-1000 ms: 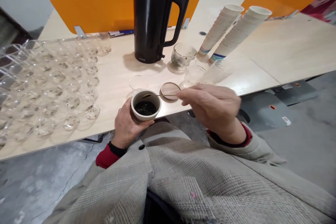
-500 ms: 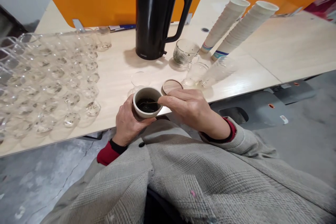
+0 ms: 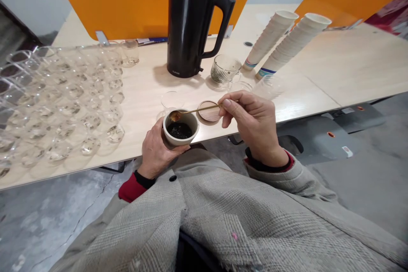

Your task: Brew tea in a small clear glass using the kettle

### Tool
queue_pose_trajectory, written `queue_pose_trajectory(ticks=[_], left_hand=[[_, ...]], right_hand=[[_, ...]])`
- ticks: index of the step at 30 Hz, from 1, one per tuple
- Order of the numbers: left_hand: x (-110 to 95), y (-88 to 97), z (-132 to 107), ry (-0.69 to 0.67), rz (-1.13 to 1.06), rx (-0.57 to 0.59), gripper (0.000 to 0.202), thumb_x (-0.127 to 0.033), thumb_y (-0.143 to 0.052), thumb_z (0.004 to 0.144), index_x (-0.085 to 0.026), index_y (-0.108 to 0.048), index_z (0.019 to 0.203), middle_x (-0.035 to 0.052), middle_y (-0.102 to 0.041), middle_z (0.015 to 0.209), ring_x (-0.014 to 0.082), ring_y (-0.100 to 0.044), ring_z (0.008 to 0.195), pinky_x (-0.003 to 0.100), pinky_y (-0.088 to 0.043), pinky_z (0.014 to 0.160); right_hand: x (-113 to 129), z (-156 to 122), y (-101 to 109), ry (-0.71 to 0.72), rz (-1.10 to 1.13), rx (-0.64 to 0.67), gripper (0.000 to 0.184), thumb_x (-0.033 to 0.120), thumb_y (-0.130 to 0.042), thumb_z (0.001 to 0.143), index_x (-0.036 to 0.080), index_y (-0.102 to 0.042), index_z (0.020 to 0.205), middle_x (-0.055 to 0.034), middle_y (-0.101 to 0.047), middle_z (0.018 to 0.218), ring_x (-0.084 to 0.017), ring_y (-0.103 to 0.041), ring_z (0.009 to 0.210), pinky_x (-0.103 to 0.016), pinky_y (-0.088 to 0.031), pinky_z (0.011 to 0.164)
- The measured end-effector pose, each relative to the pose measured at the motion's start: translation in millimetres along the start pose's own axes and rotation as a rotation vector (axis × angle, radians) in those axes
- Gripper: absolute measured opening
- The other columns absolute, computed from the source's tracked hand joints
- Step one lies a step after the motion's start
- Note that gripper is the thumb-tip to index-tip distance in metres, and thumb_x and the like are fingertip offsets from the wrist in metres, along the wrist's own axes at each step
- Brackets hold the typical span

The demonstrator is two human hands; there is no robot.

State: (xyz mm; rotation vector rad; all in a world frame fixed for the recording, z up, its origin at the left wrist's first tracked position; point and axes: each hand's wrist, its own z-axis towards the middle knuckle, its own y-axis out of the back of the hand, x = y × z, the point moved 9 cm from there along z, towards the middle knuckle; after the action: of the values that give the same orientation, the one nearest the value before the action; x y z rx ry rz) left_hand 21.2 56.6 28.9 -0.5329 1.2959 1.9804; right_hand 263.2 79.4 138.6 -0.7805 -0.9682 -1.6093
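My left hand (image 3: 155,151) is wrapped round a small cream ceramic jar (image 3: 180,128) with dark tea leaves inside, held at the table's near edge. My right hand (image 3: 251,121) pinches the handle of a thin gold spoon (image 3: 191,111). The spoon's bowl hovers over the jar's far-left rim. A round wooden lid (image 3: 209,111) lies on the table just behind the spoon. A small clear glass (image 3: 172,100) stands right behind the jar.
A black electric kettle (image 3: 190,26) stands at the back centre. A ribbed glass cup (image 3: 224,69) sits to its right. Two leaning stacks of paper cups (image 3: 282,42) lie further right. Several rows of small clear glasses (image 3: 57,102) cover the table's left part. Orange partitions (image 3: 121,0) stand behind.
My right hand has lifted the spoon out of the jar and drawn back to the right; the spoon's bowl now sits above the rim. The jar has stayed in my left hand.
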Motion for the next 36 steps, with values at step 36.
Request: queue_pose_trajectory(ticks=[36], left_hand=[[-1.9,1.2,0.4,-0.006,0.032,-0.005,0.109,-0.078,-0.087,0.066,-0.024,-0.046,0.152,0.0163,-0.068,0.145,0.0389,-0.072,0.124,0.054,-0.059,0.103]], right_hand=[[-4.8,23.6,-41.9,0.362,-0.363,-0.038,0.021,0.024,-0.055,0.102,0.023,-0.075,0.095,0.0022,-0.072,0.076,-0.011,-0.068,0.057,-0.028,-0.059,0.065]])
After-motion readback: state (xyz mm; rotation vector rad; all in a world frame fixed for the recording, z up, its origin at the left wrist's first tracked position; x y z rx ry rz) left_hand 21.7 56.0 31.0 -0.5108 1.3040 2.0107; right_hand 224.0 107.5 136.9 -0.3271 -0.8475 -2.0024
